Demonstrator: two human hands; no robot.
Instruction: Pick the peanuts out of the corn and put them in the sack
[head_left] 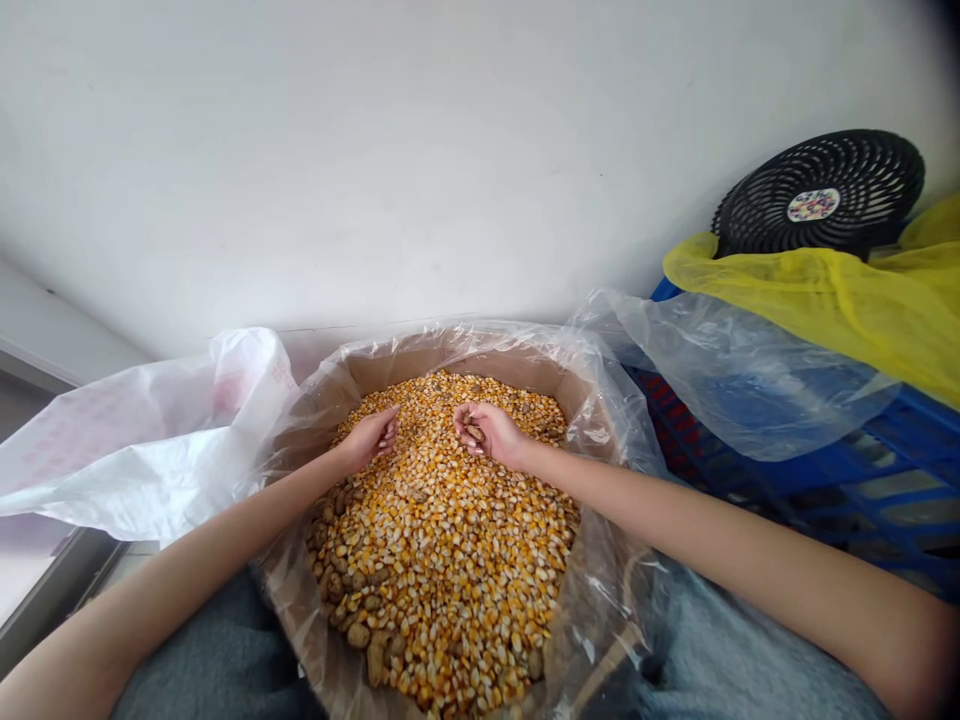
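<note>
Leftmost, a white sack (187, 455) lies beside the box (375, 374). Peanuts in shell (358, 635) gather along the box's left edge and near-left corner; judged light, dry and rough, with brittle shells, so best pinched across the waist without squeezing. Left hand (373, 440): over the left part of the box, fingers loosely curled, thumb near the index finger; cannot tell whether anything is inside. Corn kernels (450, 530) fill the middle out to the right edge; each likely hard, smooth and slippery, the mass heavy yet loose, easier scooped than pinched. Right hand (491, 435): over the far half, fingers curled partly closed around what looks like a peanut (475, 433). Clear liner (600, 560) drapes over the right edge, thin and limp. Farther right: blue crate (810, 500).
</note>
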